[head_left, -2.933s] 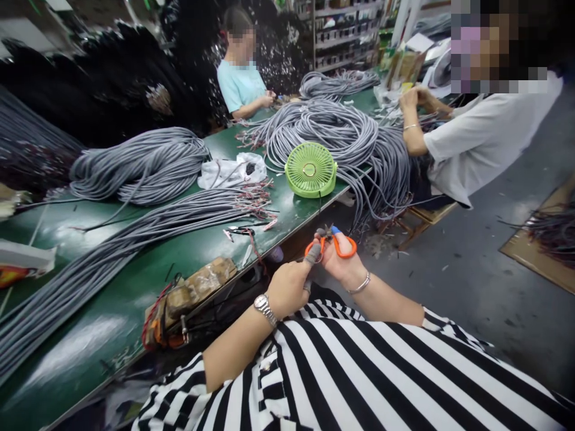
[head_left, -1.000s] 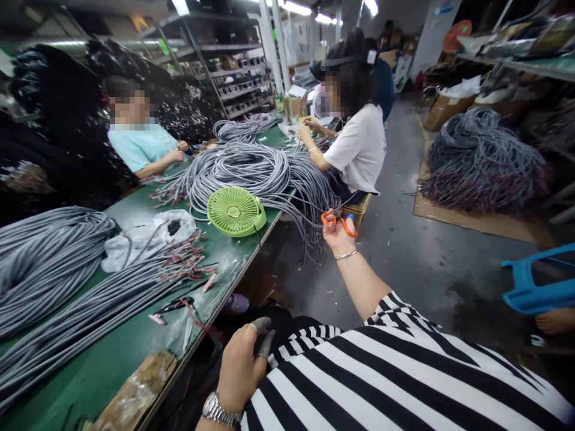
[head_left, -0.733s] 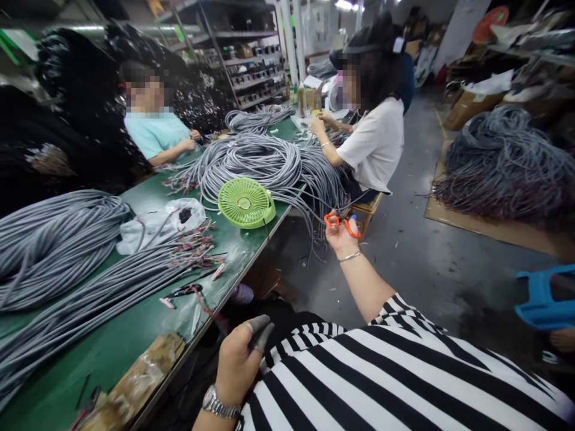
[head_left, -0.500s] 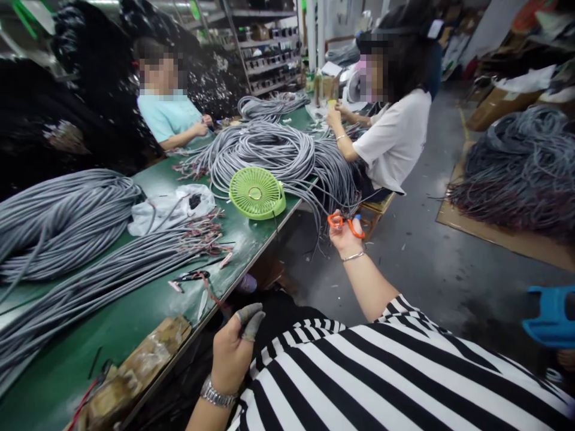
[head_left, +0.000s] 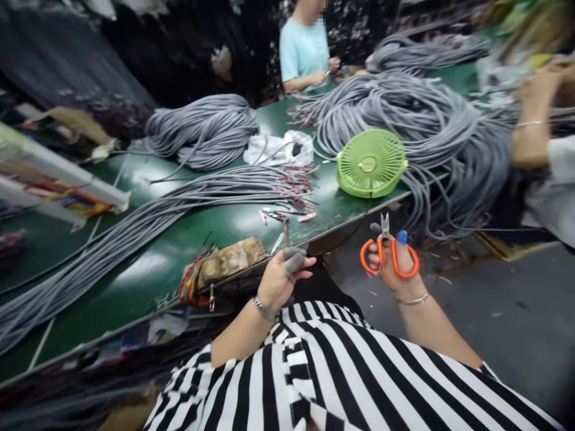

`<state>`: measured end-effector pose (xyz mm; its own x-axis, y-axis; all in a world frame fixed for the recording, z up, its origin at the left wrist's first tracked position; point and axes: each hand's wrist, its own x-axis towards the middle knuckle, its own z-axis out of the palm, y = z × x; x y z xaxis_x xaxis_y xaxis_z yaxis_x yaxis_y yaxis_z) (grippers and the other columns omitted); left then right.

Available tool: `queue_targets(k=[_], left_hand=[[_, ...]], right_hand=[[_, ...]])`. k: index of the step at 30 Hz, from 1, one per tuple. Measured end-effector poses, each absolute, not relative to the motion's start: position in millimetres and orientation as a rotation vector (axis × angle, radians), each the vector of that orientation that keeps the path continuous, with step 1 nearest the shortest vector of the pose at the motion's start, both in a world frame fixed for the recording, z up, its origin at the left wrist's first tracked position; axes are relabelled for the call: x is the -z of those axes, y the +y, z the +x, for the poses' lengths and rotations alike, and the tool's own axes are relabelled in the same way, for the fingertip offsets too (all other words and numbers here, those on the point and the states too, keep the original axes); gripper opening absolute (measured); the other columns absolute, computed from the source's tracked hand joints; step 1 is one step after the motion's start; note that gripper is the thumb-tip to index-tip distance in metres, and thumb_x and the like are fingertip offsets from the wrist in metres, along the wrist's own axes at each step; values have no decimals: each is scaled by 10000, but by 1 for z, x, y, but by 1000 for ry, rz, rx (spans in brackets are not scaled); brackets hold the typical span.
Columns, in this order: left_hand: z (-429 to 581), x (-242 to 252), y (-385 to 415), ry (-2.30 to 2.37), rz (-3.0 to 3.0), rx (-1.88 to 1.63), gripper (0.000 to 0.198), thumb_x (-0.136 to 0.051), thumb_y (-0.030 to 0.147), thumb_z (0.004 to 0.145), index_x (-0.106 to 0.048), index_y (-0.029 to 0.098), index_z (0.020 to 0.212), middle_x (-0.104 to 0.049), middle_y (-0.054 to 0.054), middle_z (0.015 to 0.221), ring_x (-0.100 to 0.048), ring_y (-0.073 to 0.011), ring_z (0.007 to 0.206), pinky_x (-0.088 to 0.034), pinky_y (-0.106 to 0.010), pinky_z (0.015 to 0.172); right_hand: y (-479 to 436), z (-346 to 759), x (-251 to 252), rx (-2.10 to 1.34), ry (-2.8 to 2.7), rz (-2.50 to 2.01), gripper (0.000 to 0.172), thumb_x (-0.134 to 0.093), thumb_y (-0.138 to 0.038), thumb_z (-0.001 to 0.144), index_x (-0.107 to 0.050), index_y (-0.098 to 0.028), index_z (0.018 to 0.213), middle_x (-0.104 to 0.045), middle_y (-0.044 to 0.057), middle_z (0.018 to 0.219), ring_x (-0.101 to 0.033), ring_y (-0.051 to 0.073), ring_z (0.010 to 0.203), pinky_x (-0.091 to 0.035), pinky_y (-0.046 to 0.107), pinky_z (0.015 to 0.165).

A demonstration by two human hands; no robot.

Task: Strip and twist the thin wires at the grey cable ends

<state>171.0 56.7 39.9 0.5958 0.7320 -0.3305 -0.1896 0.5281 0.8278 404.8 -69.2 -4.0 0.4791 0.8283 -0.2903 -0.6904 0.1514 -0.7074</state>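
green fan (head_left: 369,164) before cables (head_left: 404,105) (near scissors (head_left: 386,231))

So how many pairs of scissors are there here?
1: the orange-handled scissors, held in the person's right hand. Others may be hidden among the grey cables.

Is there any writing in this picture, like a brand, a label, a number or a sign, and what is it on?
None that can be read.
Green fan: a round mark shows at its hub, too small to make out any lettering.
Orange-and-yellow item at the far left: too blurred to tell if anything is printed on it.
Scissors in the right hand: no legible marking.
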Motion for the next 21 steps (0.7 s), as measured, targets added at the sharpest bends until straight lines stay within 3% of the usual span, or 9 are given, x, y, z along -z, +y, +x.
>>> queue_targets(k=[3, 6, 11, 16, 21], left_hand=[[166, -40, 62, 716, 742, -606, 342, -800, 317, 656, -603, 136, 869, -698, -25, 704, -717, -202, 787, -547, -190, 518], [161, -38, 65, 697, 683, -597, 356, -816, 324, 632, -595, 137, 840, -703, -29, 738, -715, -187, 734, -533, -182, 501], [155, -36, 68, 668, 641, -632, 329, -823, 270, 623, -614, 126, 834, -688, -12, 742, -666, -100, 606, -526, -171, 535], [152, -36, 69, 674, 630, -685, 371, -826, 186, 589, -628, 127, 897, -665, 8, 706, -636, -76, 590, -500, -162, 554], [151, -37, 70, 683, 694, -685, 353, -801, 168, 603, -616, 118, 900, -661, 5, 696, -613, -62, 566, -474, -160, 555]], right_hand=[[-63, 370, -5, -1316, -489, -1031, 537, -464, -728, 778, -546, -199, 741, -529, -2, 568, -440, 92, 376, -363, 221, 313], [-57, 345, -21, -1391, -767, -1123, 483, -510, -648, 811, -544, -176, 712, -488, -19, 499, -383, 69, 320, -279, 196, 278], [-46, 327, -41, -1515, -1123, -1152, 435, -526, -561, 849, -531, -148, 713, -521, -17, 546, -413, 47, 323, -302, 177, 298], [-41, 323, -41, -1575, -1158, -1148, 424, -504, -552, 864, -546, -142, 768, -509, -32, 551, -404, 41, 318, -277, 170, 290], [-45, 326, -37, -1558, -1194, -1184, 437, -508, -541, 864, -509, -145, 679, -496, -28, 542, -404, 36, 322, -277, 170, 296]])
